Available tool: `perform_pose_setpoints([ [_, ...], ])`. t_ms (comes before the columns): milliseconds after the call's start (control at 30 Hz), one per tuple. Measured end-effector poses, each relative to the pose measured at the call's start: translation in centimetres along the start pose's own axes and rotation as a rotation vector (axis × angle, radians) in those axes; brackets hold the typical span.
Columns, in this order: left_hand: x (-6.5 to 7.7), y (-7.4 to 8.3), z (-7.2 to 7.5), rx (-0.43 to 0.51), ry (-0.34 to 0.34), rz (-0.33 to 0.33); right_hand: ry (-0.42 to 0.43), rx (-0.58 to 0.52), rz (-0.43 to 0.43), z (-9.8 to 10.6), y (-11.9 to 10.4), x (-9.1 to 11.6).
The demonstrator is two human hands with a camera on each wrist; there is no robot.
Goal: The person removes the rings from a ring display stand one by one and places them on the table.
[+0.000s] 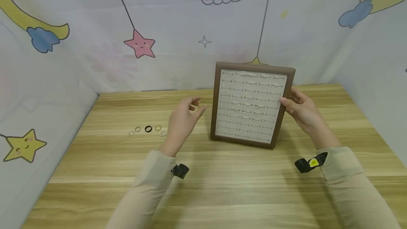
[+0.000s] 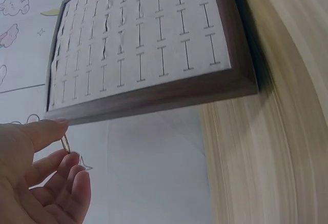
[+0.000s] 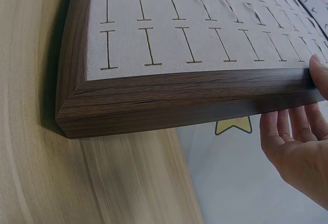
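Observation:
My left hand [image 1: 183, 121] pinches a thin gold ring [image 2: 65, 143] between thumb and fingertips, just left of the ring display board [image 1: 243, 133]. That board has a brown wooden frame and a pale padded face cut with rows of I-shaped slots, some of them gaping a little. It stands tilted on its lower edge on the table. With the thumb on the front of the frame and the fingers behind, my right hand [image 1: 302, 112] grips its right side. In the right wrist view the same fingers [image 3: 300, 126] show curled under the wooden edge.
Left of my left hand lie several loose rings on the wood-grain table [image 1: 203, 193]: a black ring [image 1: 148, 129], a gold ring [image 1: 158, 128] and silver ones, among them a silver ring [image 1: 163, 134]. A cartoon-printed white curtain [image 1: 178, 20] hangs behind the table.

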State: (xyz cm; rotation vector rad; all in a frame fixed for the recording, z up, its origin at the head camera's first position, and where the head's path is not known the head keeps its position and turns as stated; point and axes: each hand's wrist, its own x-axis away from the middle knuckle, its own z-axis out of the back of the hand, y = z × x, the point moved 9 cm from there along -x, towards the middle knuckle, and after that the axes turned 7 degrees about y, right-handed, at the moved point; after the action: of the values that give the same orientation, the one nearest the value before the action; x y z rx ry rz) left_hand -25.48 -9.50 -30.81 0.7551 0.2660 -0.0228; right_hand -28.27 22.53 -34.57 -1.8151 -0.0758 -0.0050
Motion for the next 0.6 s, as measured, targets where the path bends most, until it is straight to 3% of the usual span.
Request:
perform_pose_setpoints([
  [333, 0.0, -5.2, 2.1, -0.053, 0.014, 0.073, 0.006, 0.002, -0.014, 0.0, 0.0, 0.0],
  [600, 0.8, -10.1, 3.1, -0.161, -0.009, 0.135, -0.002, -0.005, -0.002, 0.0, 0.0, -0.1],
])
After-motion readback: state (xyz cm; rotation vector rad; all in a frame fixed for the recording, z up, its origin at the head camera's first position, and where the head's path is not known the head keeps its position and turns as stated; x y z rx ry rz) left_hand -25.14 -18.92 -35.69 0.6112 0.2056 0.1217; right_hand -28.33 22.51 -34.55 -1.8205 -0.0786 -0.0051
